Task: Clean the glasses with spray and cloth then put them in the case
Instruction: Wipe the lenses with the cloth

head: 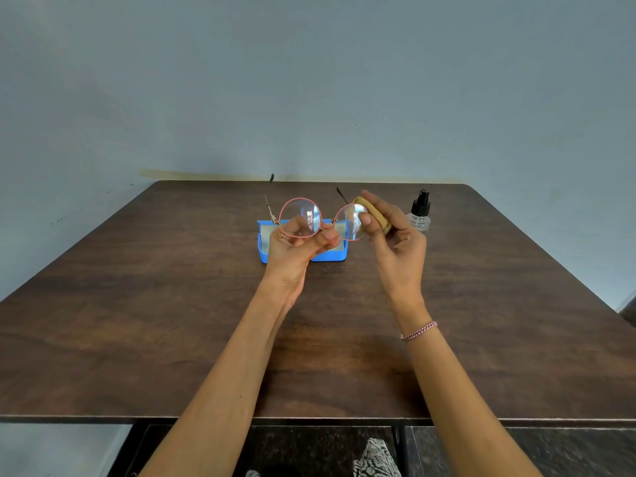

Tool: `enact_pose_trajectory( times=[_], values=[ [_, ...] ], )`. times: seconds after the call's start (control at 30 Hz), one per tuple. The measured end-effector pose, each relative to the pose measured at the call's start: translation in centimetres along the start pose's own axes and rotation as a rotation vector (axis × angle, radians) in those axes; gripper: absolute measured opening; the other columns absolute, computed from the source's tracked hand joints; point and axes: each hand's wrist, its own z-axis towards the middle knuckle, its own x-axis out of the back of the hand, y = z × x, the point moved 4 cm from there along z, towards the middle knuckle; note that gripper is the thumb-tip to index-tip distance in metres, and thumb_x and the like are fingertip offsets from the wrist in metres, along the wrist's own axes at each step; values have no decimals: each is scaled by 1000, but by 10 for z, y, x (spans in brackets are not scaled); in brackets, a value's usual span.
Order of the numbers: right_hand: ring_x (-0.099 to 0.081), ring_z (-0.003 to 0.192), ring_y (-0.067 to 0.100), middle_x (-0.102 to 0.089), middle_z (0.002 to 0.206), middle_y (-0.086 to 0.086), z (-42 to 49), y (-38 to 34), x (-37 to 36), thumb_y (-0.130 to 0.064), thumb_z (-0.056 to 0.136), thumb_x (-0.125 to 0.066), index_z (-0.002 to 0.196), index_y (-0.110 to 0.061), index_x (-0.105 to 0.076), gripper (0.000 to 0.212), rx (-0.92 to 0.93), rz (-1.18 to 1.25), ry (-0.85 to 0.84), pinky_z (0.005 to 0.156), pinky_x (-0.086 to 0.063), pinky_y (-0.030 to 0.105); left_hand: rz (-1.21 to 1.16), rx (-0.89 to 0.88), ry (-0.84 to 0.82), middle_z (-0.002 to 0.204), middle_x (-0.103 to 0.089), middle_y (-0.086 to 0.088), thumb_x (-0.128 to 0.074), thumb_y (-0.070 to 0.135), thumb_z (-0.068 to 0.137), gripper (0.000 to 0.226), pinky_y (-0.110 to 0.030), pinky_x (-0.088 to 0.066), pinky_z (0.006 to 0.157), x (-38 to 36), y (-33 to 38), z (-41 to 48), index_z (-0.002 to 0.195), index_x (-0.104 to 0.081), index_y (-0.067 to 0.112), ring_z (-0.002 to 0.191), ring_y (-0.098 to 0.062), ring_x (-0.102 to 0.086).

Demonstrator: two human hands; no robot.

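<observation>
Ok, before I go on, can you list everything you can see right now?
glasses: one, round pink metal frame, held up above the case
cloth: one, tan, folded against the right-side lens
case: one, blue, open, on the table behind the hands
spray bottle: one, clear with black nozzle, standing on the table to the right
table: one, dark brown wood
wall: grey-blue, behind the table
patterned fabric: black and white, at the bottom edge below the table
bracelet: one, pink and white, on the right wrist
left hand: holds the glasses near the bridge
right hand: pinches the cloth onto the lens
</observation>
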Motion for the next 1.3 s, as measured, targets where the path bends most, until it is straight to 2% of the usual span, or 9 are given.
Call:
enact_pose_trajectory(
  times=[0.1,0.23,0.37,0.53,0.77,0.9,1.0,1.17,1.3],
  values=[
    [-64,98,5,-69,98,-14,0,0,1,-3,87,-63,110,-16,-64,26,10,-4,46,83,-47,18,27,-11,35,60,-69,6,-79,23,48,13,-19,-54,63,1,0,0,59,-73,24,62,-6,-67],
    [-65,99,6,-70,100,-12,-1,2,2,-6,87,-63,109,-15,-65,24,-36,13,69,85,-50,22,31,-17,25,64,-70,5,-87,34,42,26,-20,-55,63,3,-1,-1,63,-74,25,65,-7,-68],
    [-65,96,5,-72,96,-12,0,4,2,-6,88,-61,109,-16,-65,23,-65,29,62,83,-50,20,28,1,32,62,-68,5,-76,10,60,12,-21,-54,60,0,-1,0,61,-72,22,63,-8,-66],
    [-65,94,2,-72,93,-17,1,5,2,-2,90,-57,114,-11,-62,25,-92,30,29,80,-48,14,19,22,-35,74,-66,2,-74,0,68,27,-21,-54,60,-1,-2,0,87,-70,18,66,-9,-64],
    [-66,96,4,-72,94,-14,0,6,2,-3,89,-60,113,-10,-63,25,-112,36,32,81,-49,16,-3,50,16,71,-72,8,-61,-8,77,36,-19,-53,58,1,-5,1,65,-75,22,67,-5,-67],
    [-66,93,1,-72,90,-20,1,7,0,-3,88,-60,114,-12,-62,27,-141,32,3,79,-50,15,-39,32,12,72,-71,6,-83,20,54,14,-20,-55,63,2,-8,2,64,-74,22,74,-6,-68],
    [-66,94,4,-72,91,-17,1,7,0,-4,87,-61,111,-12,-63,26,-160,41,0,81,-53,19,-55,34,10,80,-73,4,-92,38,38,38,-22,-56,67,6,-10,4,65,-73,19,82,-9,-69],
    [-66,95,6,-72,92,-14,-1,4,-1,-3,86,-63,109,-10,-65,25,-139,52,15,82,-52,20,-100,-2,4,82,-74,2,-92,35,37,37,-22,-56,68,5,-7,4,63,-73,17,85,-10,-69],
    [-66,96,6,-72,94,-15,-3,-1,-1,-1,85,-64,111,-9,-64,27,-87,35,30,81,-51,18,-132,1,16,77,-74,2,-86,26,46,21,-21,-55,67,4,-6,3,60,-73,19,81,-11,-70]
  ],
)
